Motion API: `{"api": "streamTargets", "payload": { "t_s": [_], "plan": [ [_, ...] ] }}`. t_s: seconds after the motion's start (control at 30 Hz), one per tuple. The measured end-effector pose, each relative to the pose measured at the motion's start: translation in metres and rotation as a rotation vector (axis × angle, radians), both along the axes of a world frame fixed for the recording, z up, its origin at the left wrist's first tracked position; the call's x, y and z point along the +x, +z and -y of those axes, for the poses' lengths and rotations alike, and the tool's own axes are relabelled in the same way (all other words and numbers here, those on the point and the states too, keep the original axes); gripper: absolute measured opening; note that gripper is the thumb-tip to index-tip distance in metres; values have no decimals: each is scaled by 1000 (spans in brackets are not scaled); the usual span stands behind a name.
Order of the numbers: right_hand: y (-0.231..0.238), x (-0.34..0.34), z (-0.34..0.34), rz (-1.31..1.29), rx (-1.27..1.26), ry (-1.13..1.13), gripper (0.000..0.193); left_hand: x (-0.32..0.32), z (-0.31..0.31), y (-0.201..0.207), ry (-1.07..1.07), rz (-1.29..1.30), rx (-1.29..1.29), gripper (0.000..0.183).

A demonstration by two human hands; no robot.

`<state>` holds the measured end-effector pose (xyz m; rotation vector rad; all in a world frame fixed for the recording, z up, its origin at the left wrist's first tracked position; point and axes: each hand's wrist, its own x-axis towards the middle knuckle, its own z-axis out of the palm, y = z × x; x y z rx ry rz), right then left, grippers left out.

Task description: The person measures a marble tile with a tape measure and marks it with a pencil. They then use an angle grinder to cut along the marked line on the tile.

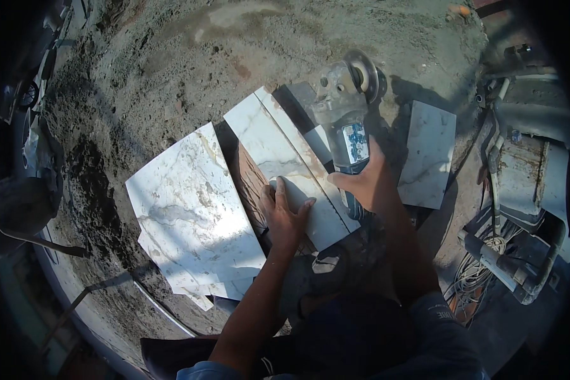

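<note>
My right hand (373, 183) is wrapped round the body of an angle grinder (343, 117), whose disc (364, 77) points away from me at the far end. The grinder is held above the right side of a white marble-look tile (259, 130). A dark, dusty line runs lengthwise along that tile near its right edge. My left hand (285, 212) rests on the tile's near half, fingers spread, pressing against its surface. Under the tile's left edge shows a brown, wood-grained piece (248, 183). To the left lies a larger white tile (193, 209), smeared with dirt.
Another marble-look tile (427, 155) lies at the right. Beyond are rough grey ground (234, 50), a coiled cable (478, 269), a metal frame (538, 266) and pipes. A thin white rod (161, 307) lies near left, with a dark bucket-like object (25, 202) farther left.
</note>
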<state>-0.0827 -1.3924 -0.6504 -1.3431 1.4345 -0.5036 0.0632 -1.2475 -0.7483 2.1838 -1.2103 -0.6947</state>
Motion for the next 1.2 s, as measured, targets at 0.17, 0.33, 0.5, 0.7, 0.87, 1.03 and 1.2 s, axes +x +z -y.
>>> {"api": "streamTargets", "payload": {
  "t_s": [0.17,0.33,0.5,0.7,0.87,1.03,1.2],
  "plan": [
    [-26,82,11,-204,9,170,78,46,12,-15,83,-343,-177,63],
    [-17,126,7,-365,19,264,80,104,76,5,345,-1365,-332,57],
    [-23,123,-7,-330,-131,370,84,115,107,17,154,-1345,-278,51],
    [-11,119,-12,-387,-16,346,86,107,109,21,255,-1299,-358,39],
    [6,129,-13,-421,74,355,77,123,101,12,158,-1294,-256,36],
    [-19,132,-7,-380,64,289,65,119,101,-1,95,-1306,-215,38],
    [-34,137,-5,-350,55,280,58,108,95,1,124,-1290,-269,38]
  ]
}}
